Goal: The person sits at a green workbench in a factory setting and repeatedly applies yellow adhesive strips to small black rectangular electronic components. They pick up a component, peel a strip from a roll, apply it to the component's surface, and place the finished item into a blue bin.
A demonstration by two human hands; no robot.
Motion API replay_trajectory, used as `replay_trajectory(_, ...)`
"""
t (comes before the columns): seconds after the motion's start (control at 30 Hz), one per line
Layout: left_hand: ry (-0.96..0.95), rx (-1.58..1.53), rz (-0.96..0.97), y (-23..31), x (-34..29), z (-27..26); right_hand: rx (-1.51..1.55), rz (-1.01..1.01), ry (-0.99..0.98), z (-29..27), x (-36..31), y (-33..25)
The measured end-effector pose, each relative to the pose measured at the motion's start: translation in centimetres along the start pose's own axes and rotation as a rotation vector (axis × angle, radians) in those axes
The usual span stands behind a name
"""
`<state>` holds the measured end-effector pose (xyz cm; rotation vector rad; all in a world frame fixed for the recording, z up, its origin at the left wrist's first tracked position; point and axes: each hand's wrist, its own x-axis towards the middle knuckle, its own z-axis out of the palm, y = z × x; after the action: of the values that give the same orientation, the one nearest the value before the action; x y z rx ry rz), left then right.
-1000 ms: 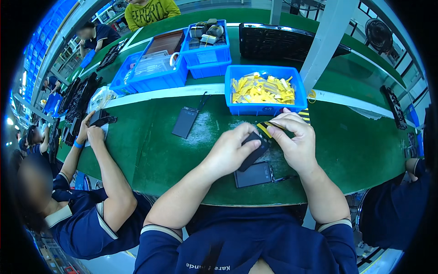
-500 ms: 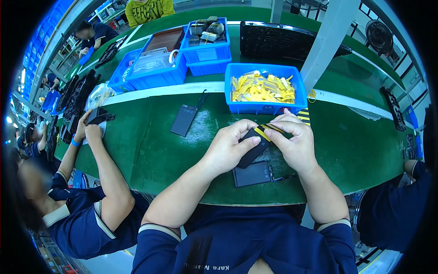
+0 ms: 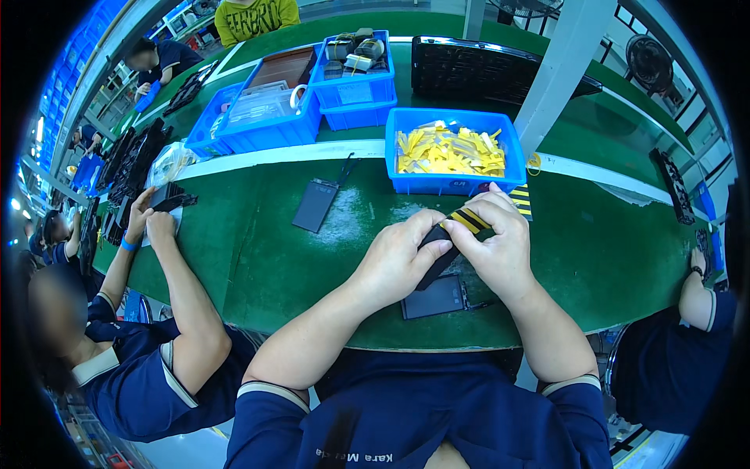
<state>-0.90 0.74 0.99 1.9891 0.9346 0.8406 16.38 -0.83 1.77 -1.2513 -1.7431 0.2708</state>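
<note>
My left hand (image 3: 391, 262) is closed around a flat black rectangular pack (image 3: 434, 272), held tilted above the table. Along the pack's far end runs a yellow-and-black striped tape strip (image 3: 470, 220), pinched by my right hand (image 3: 498, 246) with thumb and fingers. How much of the strip is stuck down is hidden by my fingers. Just below my hands, a second dark flat pack (image 3: 434, 300) with a short cable lies on the green table (image 3: 273, 266). Another pack with a cable (image 3: 316, 205) rests farther off to the left.
A blue bin (image 3: 453, 184) full of yellow strips stands beyond my hands, with striped tape (image 3: 522, 201) beside it. More blue bins (image 3: 273, 129) stand to the far left. A white post (image 3: 558, 74) rises at the back right. Co-workers sit at both sides; the left one's hands (image 3: 152, 219) handle black parts.
My hands have tilted the black pack more steeply, and my right fingers have shifted along the striped strip, showing more of its stripes. At the right, a co-worker's forearm has come farther into view.
</note>
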Motion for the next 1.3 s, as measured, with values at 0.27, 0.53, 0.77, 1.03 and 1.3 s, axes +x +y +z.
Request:
replay_trajectory(0.27, 0.06, -0.294, -0.114, -1.0, 0.1, -0.2, -0.18, -0.214, 0.001, -0.8, 0.3, 0.4)
replay_trajectory(0.53, 0.058, -0.302, -0.151, -0.7, 0.2, -0.4, -0.318, -0.411, 0.086, -1.5, 0.5, -0.4)
replay_trajectory(0.77, 0.071, -0.702, -0.115, -2.0, 0.3, 0.2, -0.116, -0.416, 0.036, -1.1, 0.0, -1.3)
replay_trajectory(1.03, 0.147, -0.252, 0.004, -0.1, -0.2, -0.4, -0.118, -0.369, -0.002, -1.0, 0.0, -0.8)
replay_trajectory(1.3, 0.21, -0.473, -0.008, -1.3, -0.2, 0.1, -0.173, -0.461, 0.138, -0.8, -0.3, -1.4)
